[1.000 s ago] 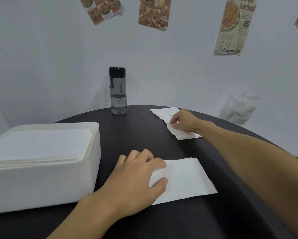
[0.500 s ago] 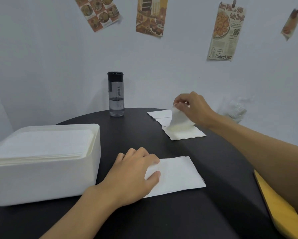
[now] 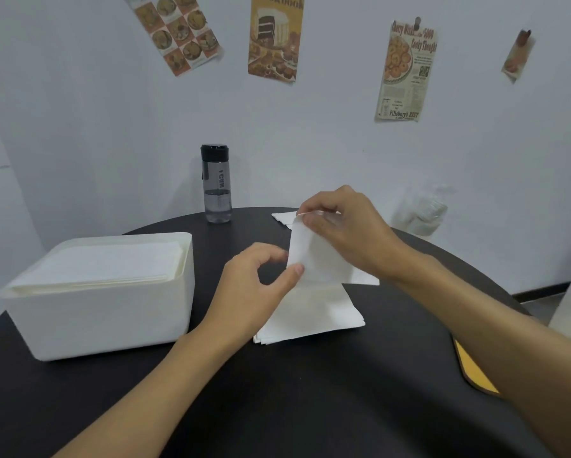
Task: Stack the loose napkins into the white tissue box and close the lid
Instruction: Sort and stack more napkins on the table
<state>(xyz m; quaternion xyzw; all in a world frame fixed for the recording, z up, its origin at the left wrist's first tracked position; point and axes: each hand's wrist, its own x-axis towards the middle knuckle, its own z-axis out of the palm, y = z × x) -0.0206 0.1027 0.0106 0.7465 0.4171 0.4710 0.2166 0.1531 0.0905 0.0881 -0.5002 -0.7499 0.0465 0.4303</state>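
Currently one napkin (image 3: 314,259) hangs above the loose pile (image 3: 314,315): right hand (image 3: 347,233) fingers pinch its top corner, left hand (image 3: 254,285) fingers pinch its lower edge. At nine o'clock of the pile stands the open white tissue box (image 3: 102,312).

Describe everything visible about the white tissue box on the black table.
The white rectangular tissue box looks like matte plastic, with plain walls and rounded corners. It stands upright on the left of the round black table, open on top with no lid in sight. A flat stack of white napkins fills it to about the rim. Neither the left hand nor the right hand touches it.
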